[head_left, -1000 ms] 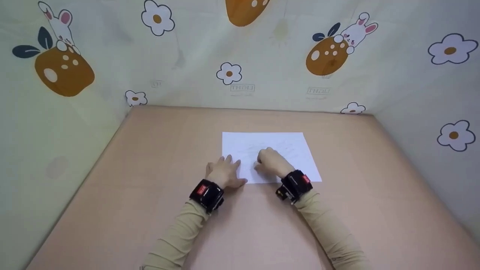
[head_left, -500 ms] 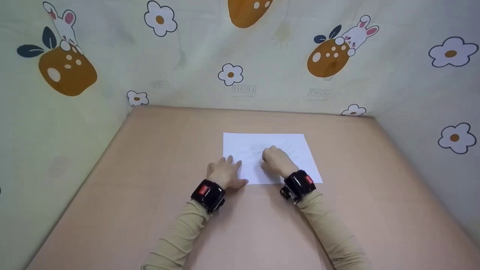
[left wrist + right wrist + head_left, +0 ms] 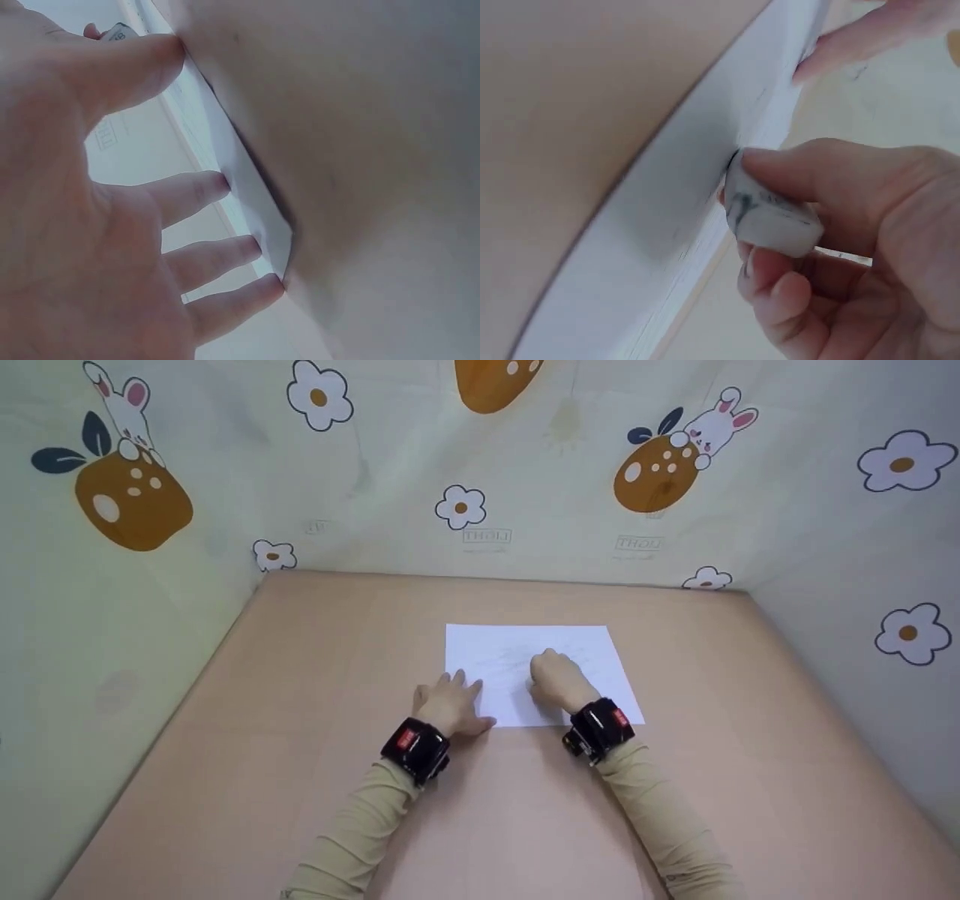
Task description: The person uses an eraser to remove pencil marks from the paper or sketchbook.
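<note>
A white sheet of paper (image 3: 502, 649) with faint grey pencil marks lies flat on the table. My right hand (image 3: 562, 681) is over its middle. In the right wrist view, its thumb and curled fingers pinch a worn white eraser (image 3: 776, 225) smudged dark grey, one end against the paper. From the head view the hand hides the eraser. At the sheet's near left corner, my left hand (image 3: 448, 706) presses down with spread fingers. The left wrist view shows the fingertips (image 3: 217, 182) on the paper's edge and a small part of the eraser (image 3: 118, 33) beyond the thumb.
The light brown tabletop (image 3: 337, 660) surrounds the paper. Patterned cloth walls (image 3: 390, 457) with rabbits and flowers stand at the back and both sides. Each wrist wears a black camera band (image 3: 416, 751).
My right hand has slid to the right and slightly away from me over the paper, still gripping the eraser. The left hand stays in place on the corner.
</note>
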Demonstrator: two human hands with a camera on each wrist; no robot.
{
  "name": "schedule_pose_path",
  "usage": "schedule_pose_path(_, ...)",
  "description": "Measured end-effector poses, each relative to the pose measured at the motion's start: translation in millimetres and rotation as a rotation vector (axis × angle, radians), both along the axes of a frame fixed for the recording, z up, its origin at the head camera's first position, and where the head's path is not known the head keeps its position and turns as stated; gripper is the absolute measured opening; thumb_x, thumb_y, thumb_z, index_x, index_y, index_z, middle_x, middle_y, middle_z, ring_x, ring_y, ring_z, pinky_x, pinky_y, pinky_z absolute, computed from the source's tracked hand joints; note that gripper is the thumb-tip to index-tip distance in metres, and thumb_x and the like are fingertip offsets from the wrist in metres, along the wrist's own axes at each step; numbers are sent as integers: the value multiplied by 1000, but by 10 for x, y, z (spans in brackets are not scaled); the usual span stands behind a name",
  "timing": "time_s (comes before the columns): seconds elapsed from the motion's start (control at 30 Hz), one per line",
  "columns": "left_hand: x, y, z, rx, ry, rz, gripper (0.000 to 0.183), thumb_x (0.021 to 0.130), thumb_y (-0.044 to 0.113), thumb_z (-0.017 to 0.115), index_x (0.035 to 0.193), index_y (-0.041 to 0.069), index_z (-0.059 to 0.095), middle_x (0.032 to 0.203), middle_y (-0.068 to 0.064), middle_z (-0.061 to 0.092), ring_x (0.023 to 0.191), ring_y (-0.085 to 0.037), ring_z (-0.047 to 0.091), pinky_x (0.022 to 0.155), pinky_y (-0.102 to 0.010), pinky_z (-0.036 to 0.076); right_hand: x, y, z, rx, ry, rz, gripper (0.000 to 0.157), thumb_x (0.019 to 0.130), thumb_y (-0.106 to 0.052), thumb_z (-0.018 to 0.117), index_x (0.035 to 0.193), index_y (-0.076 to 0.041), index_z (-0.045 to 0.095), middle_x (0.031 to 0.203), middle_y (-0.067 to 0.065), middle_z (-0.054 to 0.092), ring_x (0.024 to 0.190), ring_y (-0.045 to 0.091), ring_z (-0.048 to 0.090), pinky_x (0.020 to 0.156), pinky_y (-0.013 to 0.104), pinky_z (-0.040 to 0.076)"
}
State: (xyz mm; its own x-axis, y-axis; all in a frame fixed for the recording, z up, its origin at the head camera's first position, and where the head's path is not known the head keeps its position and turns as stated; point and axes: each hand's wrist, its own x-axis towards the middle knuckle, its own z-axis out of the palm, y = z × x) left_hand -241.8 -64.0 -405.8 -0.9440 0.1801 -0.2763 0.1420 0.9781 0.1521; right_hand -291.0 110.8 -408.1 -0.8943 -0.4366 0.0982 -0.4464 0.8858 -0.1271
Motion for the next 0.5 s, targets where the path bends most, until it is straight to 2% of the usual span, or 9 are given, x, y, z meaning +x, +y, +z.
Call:
schedule_pose_path(0.03,4,2,1,-1,-1,-1,74,87,56,56,149,21,33,158,-12,25,145,-34,25,105,-61,33,7,3,0,13,12,-13,16,78,-2,63,64,3,61,79,22,63,62,29,56,59,45,53)
schedule_pose_path(0.1,6,1,0,-5,2,-1,74,87,56,56,148,21,34,158,-12,25,145,-34,25,105,-61,33,15,-9,2,8,-12,29,20,78,-1,63,59,0,57,69,16,60,57,25,55,53,38,51)
schedule_pose_path(0.2,3,-3,-7,-7,-1,4,74,87,55,56,148,21,34,158,-12,25,145,-34,25,106,-62,33,30,-51,11,-22,-55,141,26,76,1,63,53,-5,52,55,3,48,49,14,43,43,25,37)
schedule_pose_path(0.27,-1,-3,-10,-5,-1,5,74,87,56,56,148,21,33,158,-11,25,145,-33,25,106,-61,32,26,-51,23,-37,-79,155,27,75,0,62,51,-6,52,53,1,45,48,12,38,43,23,32)
schedule_pose_path(0.4,-4,4,-10,5,-1,-1,74,87,56,56,148,21,34,158,-12,25,145,-33,25,105,-61,33,20,-3,21,-8,-34,-5,10,75,-1,63,66,3,63,72,16,62,58,24,53,55,38,52)
schedule_pose_path(0.5,-3,8,-12,4,0,-5,74,87,55,56,148,20,35,157,-12,27,144,-33,26,104,-60,35,26,-21,4,9,-12,-74,9,76,-2,63,72,6,64,84,24,64,67,33,60,63,47,55)
